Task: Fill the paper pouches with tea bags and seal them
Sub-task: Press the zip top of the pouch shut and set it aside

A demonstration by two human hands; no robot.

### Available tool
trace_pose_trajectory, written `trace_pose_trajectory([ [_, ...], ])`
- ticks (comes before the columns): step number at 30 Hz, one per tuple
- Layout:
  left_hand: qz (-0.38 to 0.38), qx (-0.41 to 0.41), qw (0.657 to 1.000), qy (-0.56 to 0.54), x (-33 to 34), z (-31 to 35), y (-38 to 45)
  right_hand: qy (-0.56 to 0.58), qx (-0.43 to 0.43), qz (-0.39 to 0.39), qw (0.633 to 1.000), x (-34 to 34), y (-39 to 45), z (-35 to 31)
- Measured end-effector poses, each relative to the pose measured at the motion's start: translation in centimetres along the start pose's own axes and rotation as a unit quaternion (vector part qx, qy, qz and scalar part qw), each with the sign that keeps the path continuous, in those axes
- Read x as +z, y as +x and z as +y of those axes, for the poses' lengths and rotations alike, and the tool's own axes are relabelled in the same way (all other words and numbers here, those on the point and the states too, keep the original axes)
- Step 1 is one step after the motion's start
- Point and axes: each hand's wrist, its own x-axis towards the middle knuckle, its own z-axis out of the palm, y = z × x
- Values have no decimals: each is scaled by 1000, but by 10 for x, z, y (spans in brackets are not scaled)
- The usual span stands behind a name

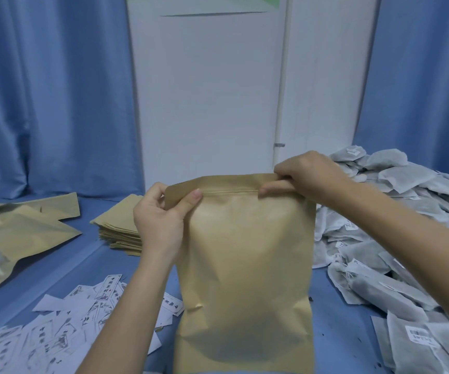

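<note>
A tall brown paper pouch (245, 265) stands upright in front of me on the blue table, its lower part bulging. My left hand (161, 214) pinches the pouch's top left corner at the zip strip, thumb on the near face. At the top right corner my right hand (307, 179) pinches the same strip between thumb and fingers. The mouth looks pressed flat between both hands. A large heap of white tea bags (396, 211) lies to the right.
A stack of flat empty pouches (121, 225) lies behind my left hand, with filled pouches (21, 233) further left. Printed paper labels (56, 327) are scattered at the lower left. Blue curtains and a white door stand behind the table.
</note>
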Motion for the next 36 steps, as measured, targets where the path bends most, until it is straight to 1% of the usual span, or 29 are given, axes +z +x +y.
trace_pose_trajectory([
  [4, -25, 1, 1000, 4, 4, 0, -1, -68, 22, -1, 997, 2, -2, 2],
  [6, -47, -4, 999, -6, 8, 1, -3, -53, 22, 7, 998, 8, 3, -12],
  [10, -86, -20, 996, -28, 15, 2, -5, -24, -35, 68, 997, 24, 20, -54],
  [12, -85, -34, 995, -49, 13, 2, -5, -21, -51, 70, 996, 24, 24, -60],
  [15, -85, -47, 994, -48, 8, -2, -7, -8, -64, 67, 996, 22, 25, -63],
  [19, -70, -36, 996, -39, 7, -6, -8, -41, -63, 63, 995, 26, 27, -71],
  [21, -50, -14, 999, -12, 3, -4, -7, -63, -35, 71, 995, 24, 26, -63],
  [24, -17, -1, 1000, 1, -5, -2, -2, -81, 49, 100, 991, 20, 19, -39],
  [28, -37, 13, 999, -2, 0, -1, -2, -39, 94, 120, 988, 21, 6, -20],
  [32, -33, 11, 999, 1, 0, -2, -2, -36, 129, 179, 975, 25, 2, -16],
  [34, -55, -6, 998, -10, -3, -4, -2, -50, 146, 190, 970, 30, 3, -16],
  [36, -124, -51, 990, -34, -9, -9, -3, -58, 157, 202, 965, 32, 6, -16],
])
